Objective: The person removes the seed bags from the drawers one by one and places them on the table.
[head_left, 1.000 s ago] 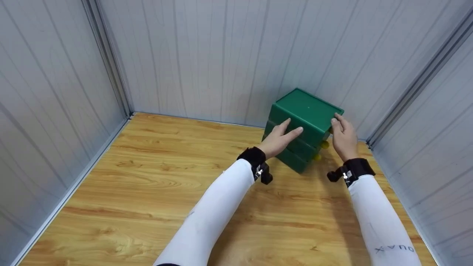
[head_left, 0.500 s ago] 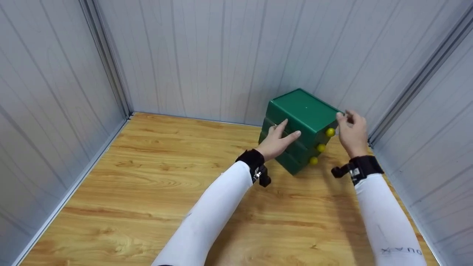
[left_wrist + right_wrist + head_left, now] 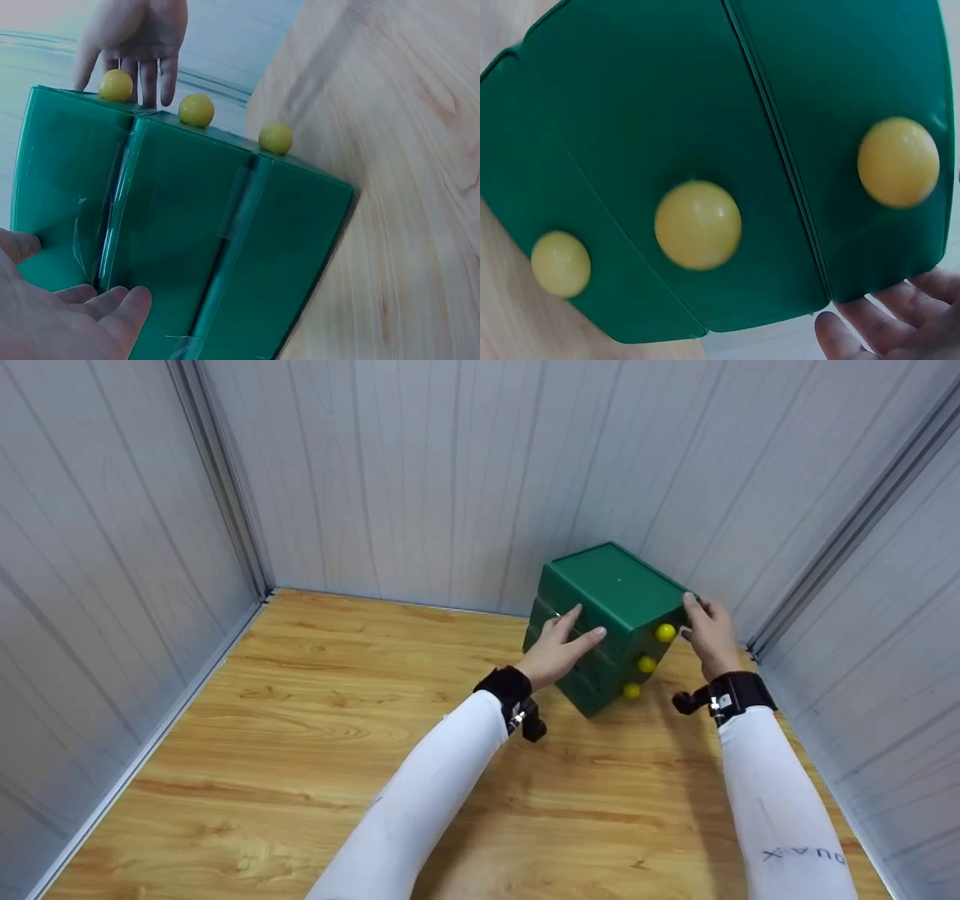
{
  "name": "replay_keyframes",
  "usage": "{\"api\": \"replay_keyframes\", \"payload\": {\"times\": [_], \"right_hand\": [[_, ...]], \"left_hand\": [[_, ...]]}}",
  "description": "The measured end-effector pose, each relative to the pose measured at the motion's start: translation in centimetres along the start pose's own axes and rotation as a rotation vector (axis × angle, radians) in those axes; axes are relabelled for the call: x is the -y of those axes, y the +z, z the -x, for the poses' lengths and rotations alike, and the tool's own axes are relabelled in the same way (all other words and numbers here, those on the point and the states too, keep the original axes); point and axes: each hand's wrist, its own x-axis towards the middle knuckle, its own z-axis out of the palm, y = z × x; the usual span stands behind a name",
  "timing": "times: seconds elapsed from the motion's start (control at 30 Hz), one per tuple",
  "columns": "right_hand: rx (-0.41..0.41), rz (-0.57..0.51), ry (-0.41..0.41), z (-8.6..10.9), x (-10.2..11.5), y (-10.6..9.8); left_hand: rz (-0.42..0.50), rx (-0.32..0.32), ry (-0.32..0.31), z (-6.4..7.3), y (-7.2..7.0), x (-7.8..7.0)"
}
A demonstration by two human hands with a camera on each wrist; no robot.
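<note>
A green plastic drawer unit point(image 3: 622, 585) with three stacked drawers stands at the back right of the wooden surface. Its front, with one round yellow knob point(image 3: 665, 633) per drawer, is angled to the right. My left hand point(image 3: 555, 654) lies against the unit's near side, thumb and fingers spread; in the left wrist view its fingertips point(image 3: 135, 300) are at the seam between two drawers. At the far front corner, my right hand point(image 3: 712, 637) touches the unit. Its fingers point(image 3: 892, 311) extend along the side wall in the right wrist view, and all the drawers look closed.
A pale panelled wall point(image 3: 405, 480) rises behind the unit, and another wall point(image 3: 892, 645) stands to the right. The wood-grain surface point(image 3: 300, 720) stretches to the left and in front.
The drawer unit has turned so its knobbed front faces nearer to me. My right hand left the front corner, drew back right, then came to its far side. The left hand shifted slightly with the unit.
</note>
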Motion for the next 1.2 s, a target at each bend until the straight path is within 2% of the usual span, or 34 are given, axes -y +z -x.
{"api": "replay_keyframes", "payload": {"times": [0.17,0.37,0.53,0.8,1.0,1.2], "right_hand": [[-0.004,-0.007,-0.016,0.1,-0.7,0.3],[0.075,-0.032,-0.04,1.0,-0.1,1.2],[0.15,-0.046,-0.068,1.2,-0.3,2.5],[0.196,-0.064,-0.124,1.8,-0.3,5.0],[0.206,-0.1,-0.159,2.3,0.0,6.6],[0.233,-0.122,-0.184,2.6,0.2,8.1]], "left_hand": [[0.034,-0.024,0.018,0.0,-1.8,0.9],[0.086,-0.033,0.08,-0.1,-4.4,2.3],[0.147,-0.05,0.077,0.3,-6.0,2.9],[0.161,-0.117,0.033,1.1,-8.0,3.6],[0.202,-0.151,0.06,1.7,-9.2,4.2],[0.217,-0.242,0.107,1.6,-9.9,4.9]]}}
